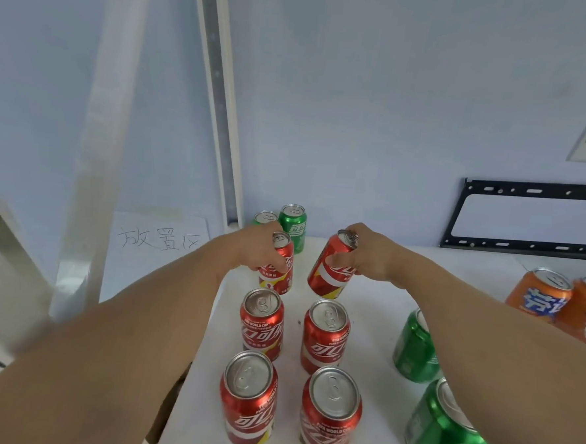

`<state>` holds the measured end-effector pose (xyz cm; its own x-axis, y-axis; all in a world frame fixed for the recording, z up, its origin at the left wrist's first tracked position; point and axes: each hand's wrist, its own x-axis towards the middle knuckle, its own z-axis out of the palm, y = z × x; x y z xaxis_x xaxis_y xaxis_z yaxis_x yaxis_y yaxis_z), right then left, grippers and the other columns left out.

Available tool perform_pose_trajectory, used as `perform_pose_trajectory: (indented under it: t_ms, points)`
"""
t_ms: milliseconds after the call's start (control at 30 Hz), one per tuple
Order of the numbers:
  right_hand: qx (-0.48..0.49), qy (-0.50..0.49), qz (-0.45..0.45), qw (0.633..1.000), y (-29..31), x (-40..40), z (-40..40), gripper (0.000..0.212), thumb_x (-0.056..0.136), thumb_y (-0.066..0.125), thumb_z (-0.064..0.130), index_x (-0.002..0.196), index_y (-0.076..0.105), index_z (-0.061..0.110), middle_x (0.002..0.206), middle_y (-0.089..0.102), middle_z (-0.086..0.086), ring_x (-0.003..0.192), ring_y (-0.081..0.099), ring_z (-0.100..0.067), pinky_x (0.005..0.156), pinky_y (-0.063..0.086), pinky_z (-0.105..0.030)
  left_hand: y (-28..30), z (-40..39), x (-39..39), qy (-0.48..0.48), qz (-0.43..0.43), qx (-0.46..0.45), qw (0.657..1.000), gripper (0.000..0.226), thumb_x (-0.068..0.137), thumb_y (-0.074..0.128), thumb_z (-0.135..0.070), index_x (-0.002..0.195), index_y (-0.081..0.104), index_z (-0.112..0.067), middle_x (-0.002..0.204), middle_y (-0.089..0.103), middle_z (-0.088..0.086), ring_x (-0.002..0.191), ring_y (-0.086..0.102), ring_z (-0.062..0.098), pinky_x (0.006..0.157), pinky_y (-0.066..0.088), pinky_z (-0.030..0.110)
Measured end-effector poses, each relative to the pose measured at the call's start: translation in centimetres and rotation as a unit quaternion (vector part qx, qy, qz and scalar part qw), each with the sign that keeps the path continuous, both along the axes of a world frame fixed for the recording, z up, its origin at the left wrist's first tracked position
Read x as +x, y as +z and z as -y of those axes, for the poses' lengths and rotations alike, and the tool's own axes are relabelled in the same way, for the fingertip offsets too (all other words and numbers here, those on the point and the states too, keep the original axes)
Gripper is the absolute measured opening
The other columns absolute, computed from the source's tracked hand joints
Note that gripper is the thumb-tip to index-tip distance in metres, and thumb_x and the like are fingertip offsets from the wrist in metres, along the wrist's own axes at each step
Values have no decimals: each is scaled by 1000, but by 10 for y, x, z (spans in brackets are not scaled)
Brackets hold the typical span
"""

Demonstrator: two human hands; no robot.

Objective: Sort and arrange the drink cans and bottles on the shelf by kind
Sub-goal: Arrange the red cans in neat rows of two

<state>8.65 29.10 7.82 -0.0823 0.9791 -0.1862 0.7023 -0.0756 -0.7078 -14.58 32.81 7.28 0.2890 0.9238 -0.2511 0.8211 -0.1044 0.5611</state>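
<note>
Head view of a white shelf (pixel 371 381) bearing drink cans, with the four standing red cola cans (pixel 326 335) taken as the landmark block, two by two near the front. Directly behind the block's left column, the left hand (pixel 261 245) grips a further red can (pixel 278 272) around its upper body, fingers curled over the rim; this can stands upright, and its base appears to meet the shelf, though the contact is not clearly shown. Behind the block's right column, the right hand (pixel 365 257) holds another red can (pixel 331 267), thumb on the near side and fingers wrapped behind; this can is tilted, its top leaning to the right and its base raised just above the shelf. Farther back, beyond the left-hand can, two green cans (pixel 293 227) stand side by side at the shelf's rear. To the right of the block, two more green cans (pixel 414 349) stand partly hidden under the right forearm. Well apart to the right of these stand orange cans (pixel 541 295). Left of the block, off the shelf, lies a handwritten paper sheet (pixel 156 244).
</note>
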Motion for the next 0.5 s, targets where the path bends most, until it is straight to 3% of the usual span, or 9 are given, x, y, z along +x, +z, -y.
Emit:
perform_pose_trajectory:
  t_ms: [167,333,500]
  points:
    - [-6,-10,10,1000,-5,-5,2,72,78,79,34,135,38,21,120,56,-3,105,58,-26,91,54,-42,-13,-1,0,-18,-10,15,1000,63,68,85,-24,120,50,-28,110,64,-1,97,64,20,74,60,35]
    - [-9,-7,12,1000,-4,-8,6,72,79,79,33,136,38,20,120,56,-3,106,58,-25,91,54,-42,-23,-1,-5,0,-4,15,1000,67,71,84,-17,127,49,-27,115,62,-1,102,61,22,89,55,41]
    - [-18,0,20,1000,-8,-11,8,73,78,80,34,136,37,20,121,57,-4,106,59,-26,93,53,-44,-26,0,-6,5,6,21,1000,70,73,83,-16,131,47,-26,117,61,-1,103,59,22,91,52,39]
